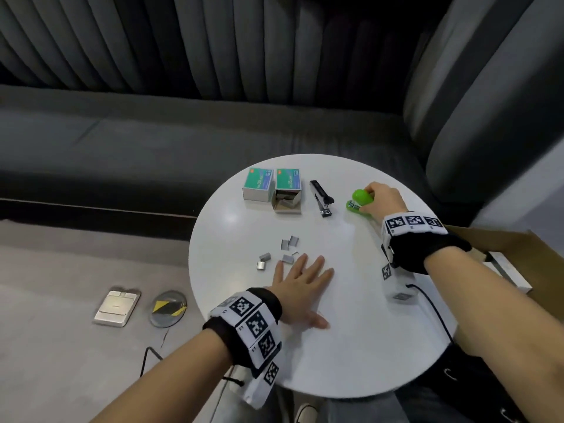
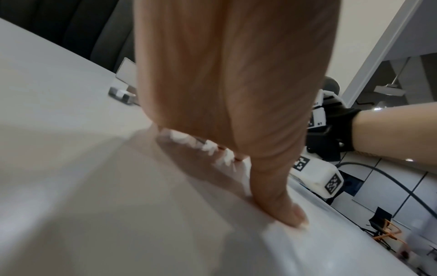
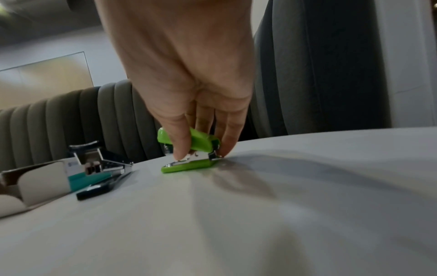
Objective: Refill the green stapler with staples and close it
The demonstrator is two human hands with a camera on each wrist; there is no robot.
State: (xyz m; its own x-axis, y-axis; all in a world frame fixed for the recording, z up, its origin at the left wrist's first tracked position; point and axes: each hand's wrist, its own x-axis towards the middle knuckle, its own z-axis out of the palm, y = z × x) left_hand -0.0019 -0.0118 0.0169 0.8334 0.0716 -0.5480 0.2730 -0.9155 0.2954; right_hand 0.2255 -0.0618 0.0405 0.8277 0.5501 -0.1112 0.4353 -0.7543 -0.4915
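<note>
I see the white round table [image 1: 351, 346] filling the lower centre of the head view. My left hand [image 1: 300, 280] lies flat on it, fingers straight and spread, holding nothing, just below the loose staple strips [image 1: 288, 247]. Two staple boxes [image 1: 271, 186] sit at upper centre, one open; the black stapler [image 1: 321, 197] is just right of them.

My right hand [image 1: 383, 201] is at the right-centre edge of the table, thumb and fingers curled round the green stapler [image 1: 361, 200], pinching it from both sides. In the right wrist view the green top [image 3: 194, 141] is tilted up off the base [image 3: 187, 168], metal channel showing between, so I judge it partly open.

Step in hand: get hold and open it. Best done by keeping the base pinned down, swinging the top fully back, then bringing a strip in with the free hand.

Long axis runs roughly upper left to lower right in the head view; the rounded nose points upper left, hinge toward my wrist.
</note>
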